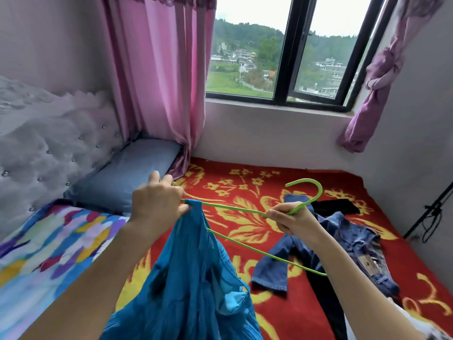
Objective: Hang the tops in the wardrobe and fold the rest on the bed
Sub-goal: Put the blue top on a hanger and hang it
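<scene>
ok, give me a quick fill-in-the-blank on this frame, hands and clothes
The right hand grips the thin green plastic hanger just below its curved ____.
The left hand pinches the crinkled blue fabric top against that same ____.
The dark blue denim jeans lie on the ____-and-yellow floral blanket.
Missing: hook; hanger; red.

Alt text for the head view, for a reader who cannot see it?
Two hands fit a blue top onto a green hanger: the left hand pinches the top at one hanger end, the right hand grips the hanger's neck. Jeans and a black garment lie on the red blanket.
</scene>
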Demonstrator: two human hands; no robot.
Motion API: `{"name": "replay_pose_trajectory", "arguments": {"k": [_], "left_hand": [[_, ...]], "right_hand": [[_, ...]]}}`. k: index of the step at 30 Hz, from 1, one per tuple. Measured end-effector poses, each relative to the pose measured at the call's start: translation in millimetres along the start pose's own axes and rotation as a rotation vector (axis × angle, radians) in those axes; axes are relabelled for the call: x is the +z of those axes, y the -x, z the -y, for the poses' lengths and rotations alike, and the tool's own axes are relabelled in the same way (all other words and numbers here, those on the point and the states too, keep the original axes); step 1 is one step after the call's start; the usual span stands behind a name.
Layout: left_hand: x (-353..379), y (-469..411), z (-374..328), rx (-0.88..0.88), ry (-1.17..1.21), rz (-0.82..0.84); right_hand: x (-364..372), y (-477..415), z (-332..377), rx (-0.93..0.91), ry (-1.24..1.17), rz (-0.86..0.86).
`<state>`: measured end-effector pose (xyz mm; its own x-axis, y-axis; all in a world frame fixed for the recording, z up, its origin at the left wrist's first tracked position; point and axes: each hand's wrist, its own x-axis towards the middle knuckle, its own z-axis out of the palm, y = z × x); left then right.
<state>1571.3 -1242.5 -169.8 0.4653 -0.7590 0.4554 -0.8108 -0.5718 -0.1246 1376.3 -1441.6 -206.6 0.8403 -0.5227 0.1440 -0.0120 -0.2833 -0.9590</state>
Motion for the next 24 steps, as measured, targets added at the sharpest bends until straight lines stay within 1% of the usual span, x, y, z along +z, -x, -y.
{"name": "replay_pose_trajectory", "arguments": {"k": [2, 3, 4, 7, 11, 14, 16, 18, 19, 20, 22, 23, 24], "left_hand": [[12, 0, 8, 0.195, 0.102, -0.15], [13, -1, 10, 0.265, 0.174, -0.159], [13, -1, 11, 0.297, 0.217, -0.147], [4, 1, 11, 0.292, 0.275, -0.113], [0, 1, 12, 0.303, 0.274, -0.131], [5, -1, 6, 0.362, 0.252, -0.099], [5, -1, 2, 0.281, 0.281, -0.09], [4, -3, 13, 0.051, 0.391, -0.076], [2, -3, 23, -0.052, 0.456, -0.057], [0, -2, 34, -0.119, 0.55, -0.048], [-5, -2, 50, -0.185, 0.693, -0.063], [-7, -2, 55, -0.203, 0.755, -0.078], [-9, -3, 57, -0.218, 0.808, -0.087]], "right_hand": [[7, -1, 0, -0.043, -0.03, 0.011], [8, -2, 0, -0.056, -0.045, 0.013], [9, -3, -2, -0.062, -0.057, 0.009], [11, -5, -3, -0.091, -0.05, -0.011], [23, -4, -4, -0.175, -0.021, -0.032], [39, -6, -4, -0.194, -0.035, -0.099], [42, -8, -1, -0.22, 0.074, -0.212], [34, -8, -1, -0.287, 0.237, -0.39], [26, -7, -3, -0.275, 0.237, -0.512], [15, -6, -10, -0.224, 0.2, -0.669], [-5, -7, -31, -0.029, 0.124, -0.968], [-12, -8, -43, 0.109, 0.095, -1.033], [-14, -8, -54, 0.246, 0.06, -1.01]]}}
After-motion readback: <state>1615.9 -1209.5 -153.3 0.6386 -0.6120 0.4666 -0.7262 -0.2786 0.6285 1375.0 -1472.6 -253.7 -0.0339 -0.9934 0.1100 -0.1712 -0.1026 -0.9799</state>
